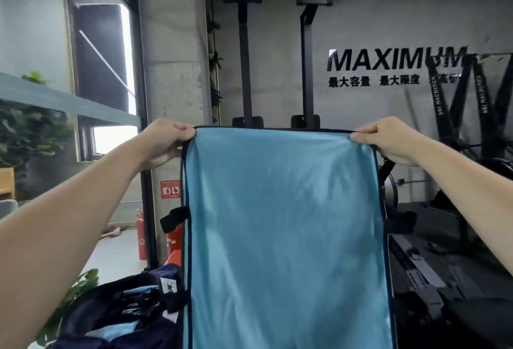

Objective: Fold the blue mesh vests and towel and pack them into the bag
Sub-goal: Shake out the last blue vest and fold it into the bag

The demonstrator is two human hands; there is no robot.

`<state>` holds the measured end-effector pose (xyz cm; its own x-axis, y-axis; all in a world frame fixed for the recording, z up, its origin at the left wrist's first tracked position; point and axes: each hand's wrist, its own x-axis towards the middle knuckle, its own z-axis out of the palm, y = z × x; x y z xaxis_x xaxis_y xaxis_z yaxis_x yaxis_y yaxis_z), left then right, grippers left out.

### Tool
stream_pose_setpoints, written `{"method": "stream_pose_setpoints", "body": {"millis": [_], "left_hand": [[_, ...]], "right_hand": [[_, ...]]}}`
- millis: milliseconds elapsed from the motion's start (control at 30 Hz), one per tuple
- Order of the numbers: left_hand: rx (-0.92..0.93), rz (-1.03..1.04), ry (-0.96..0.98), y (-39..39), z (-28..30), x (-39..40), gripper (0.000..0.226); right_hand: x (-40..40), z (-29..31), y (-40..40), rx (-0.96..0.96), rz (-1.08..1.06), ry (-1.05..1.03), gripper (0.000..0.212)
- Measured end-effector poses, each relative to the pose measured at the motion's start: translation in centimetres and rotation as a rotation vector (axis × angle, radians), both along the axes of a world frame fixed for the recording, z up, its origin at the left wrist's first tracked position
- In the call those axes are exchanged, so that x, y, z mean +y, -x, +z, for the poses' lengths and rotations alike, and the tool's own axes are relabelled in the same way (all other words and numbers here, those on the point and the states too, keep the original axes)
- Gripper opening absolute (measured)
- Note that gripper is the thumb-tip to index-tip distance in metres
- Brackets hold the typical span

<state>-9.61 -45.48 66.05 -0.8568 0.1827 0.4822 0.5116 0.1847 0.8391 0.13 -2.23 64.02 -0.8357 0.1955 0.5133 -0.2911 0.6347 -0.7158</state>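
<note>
We are holding up a light-blue, dark-edged towel (283,223) by its top corners. Our left hand (163,144) and right hand (388,140) are both pinching it, fingers clamped on the hem.

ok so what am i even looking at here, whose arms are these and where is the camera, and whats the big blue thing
There is no machine here. One wide-angle camera sits on a person's head and looks forward and down, so the two bare arms are the wearer's own. The left hand and the right hand each pinch a top corner of a light blue towel with a dark edge, holding it up so it hangs flat in front of the camera. Low on the left lies a dark bag with some light blue fabric showing in it. Behind is a wall with the word MAXIMUM, dark gym machines on the right, and red fire extinguishers on the floor.
</note>
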Motion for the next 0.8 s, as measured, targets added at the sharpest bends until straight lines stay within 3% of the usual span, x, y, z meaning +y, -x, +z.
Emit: {"method": "stream_pose_setpoints", "body": {"millis": [67,167,333,533,800], "left_hand": [[-0.004,0.079,0.158,2.3,-1.6,-0.5,0.019],[-0.026,0.104,0.265,6.5,-4.8,-1.1,0.017],[-0.088,0.133,0.314,12.5,-11.2,-0.9,0.004],[-0.180,0.191,0.424,17.0,-19.6,0.4,0.009],[-0.289,0.199,0.513,18.8,-26.3,1.0,0.010]], "right_hand": [[0.2,-1.0,1.5,-0.111,0.079,0.075,0.023],[0.3,-3.4,4.5,-0.192,0.092,0.024,0.016],[0.0,-9.3,11.1,-0.155,-0.022,-0.063,0.009],[0.3,-18.6,18.3,-0.271,-0.070,-0.188,0.017],[0.9,-25.3,21.0,-0.368,-0.105,-0.202,0.020]]}}
